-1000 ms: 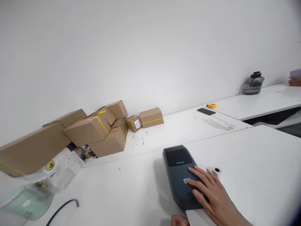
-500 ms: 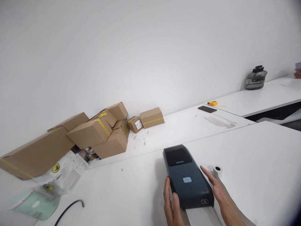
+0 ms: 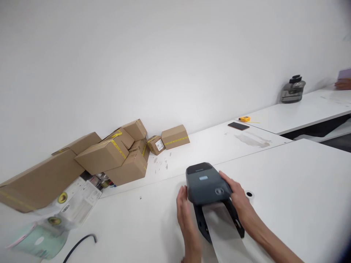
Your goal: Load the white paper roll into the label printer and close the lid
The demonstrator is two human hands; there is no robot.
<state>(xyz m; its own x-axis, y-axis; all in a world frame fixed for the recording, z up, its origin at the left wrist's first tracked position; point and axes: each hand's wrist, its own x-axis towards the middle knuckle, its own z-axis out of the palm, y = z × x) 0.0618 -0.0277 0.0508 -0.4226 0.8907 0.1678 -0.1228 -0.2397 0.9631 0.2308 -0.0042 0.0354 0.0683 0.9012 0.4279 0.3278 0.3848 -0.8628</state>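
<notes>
A dark grey label printer [image 3: 205, 184] sits on the white table [image 3: 287, 190] with its lid tilted up and a white paper strip [image 3: 219, 226] running out of its base toward me. My left hand [image 3: 186, 215] rests flat against the printer's left side, fingers straight. My right hand [image 3: 240, 202] grips the right edge of the raised lid. A small white paper roll [image 3: 249, 194] stands just right of my right hand, partly hidden.
Several taped cardboard boxes [image 3: 109, 155] are piled against the wall at left, with printed packets [image 3: 74, 204] and a green roll [image 3: 38, 241] below them. A black cable [image 3: 79, 244] lies near the front. A phone [image 3: 238, 126], yellow tape measure [image 3: 244, 119] and grey appliance [image 3: 293, 90] sit farther right. Another person's hand [image 3: 342, 84] shows at far right.
My right hand left the top button and went to the printer's right side, my left hand came to its left side, and the lid has swung up, baring the paper strip.
</notes>
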